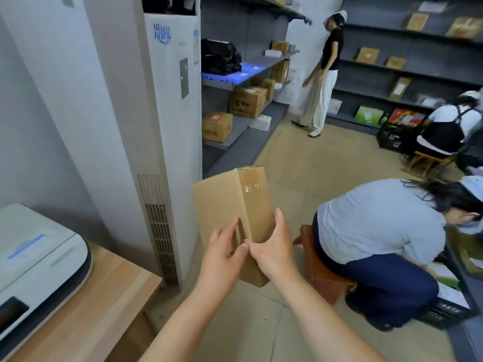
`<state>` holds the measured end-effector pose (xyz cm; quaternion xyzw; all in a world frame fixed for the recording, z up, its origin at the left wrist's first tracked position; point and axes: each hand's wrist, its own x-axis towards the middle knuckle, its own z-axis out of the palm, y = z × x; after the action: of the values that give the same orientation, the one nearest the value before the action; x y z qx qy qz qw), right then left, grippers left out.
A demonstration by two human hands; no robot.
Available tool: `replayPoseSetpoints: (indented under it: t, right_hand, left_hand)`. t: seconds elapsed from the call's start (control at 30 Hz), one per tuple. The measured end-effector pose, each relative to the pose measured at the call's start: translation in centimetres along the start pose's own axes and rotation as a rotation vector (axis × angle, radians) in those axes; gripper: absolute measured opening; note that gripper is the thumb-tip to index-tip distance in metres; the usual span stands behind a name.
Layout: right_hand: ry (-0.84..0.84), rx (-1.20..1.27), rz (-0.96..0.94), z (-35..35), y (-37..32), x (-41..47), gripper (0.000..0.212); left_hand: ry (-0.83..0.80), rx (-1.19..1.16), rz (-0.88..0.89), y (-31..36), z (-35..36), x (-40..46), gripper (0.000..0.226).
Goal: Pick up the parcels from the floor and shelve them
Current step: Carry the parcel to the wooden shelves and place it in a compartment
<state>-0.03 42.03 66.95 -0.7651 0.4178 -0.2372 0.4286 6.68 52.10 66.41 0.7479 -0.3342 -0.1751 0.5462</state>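
Observation:
A brown cardboard parcel [230,202], taped along its top seam, is held up in front of me above the floor. My left hand [222,257] grips its near left side, fingers spread over the top face. My right hand [274,246] holds its near right side, thumb touching the left thumb. The grey shelf unit [235,131] stands ahead on the left, with several cardboard boxes on its levels.
A tall white air conditioner [167,126] stands close on the left. A printer [39,257] sits on a wooden desk [86,317]. A person in a light shirt [379,231] crouches on a stool at right. Two other people are farther back by dark shelves [418,61].

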Motion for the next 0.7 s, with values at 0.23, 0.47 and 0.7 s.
replayPoseSetpoints:
  t: [0.23,0.47,0.7]
  right_hand:
    - [-0.067,-0.098,-0.143,-0.5,-2.6,-2.1,0.104]
    - [-0.287,0.021,-0.232,-3.1,-4.7,-3.3,0.099]
    - [-0.417,0.093,-0.329,-4.4,-5.9,-5.2,0.101]
  left_hand:
    - [0.098,-0.022,-0.1,2.2,-1.4,-1.1,0.053]
    - [0.247,-0.003,-0.15,5.4,-2.5,-2.4,0.051]
    - [0.381,0.075,-0.206,8.4,-1.9,-3.5,0.108]
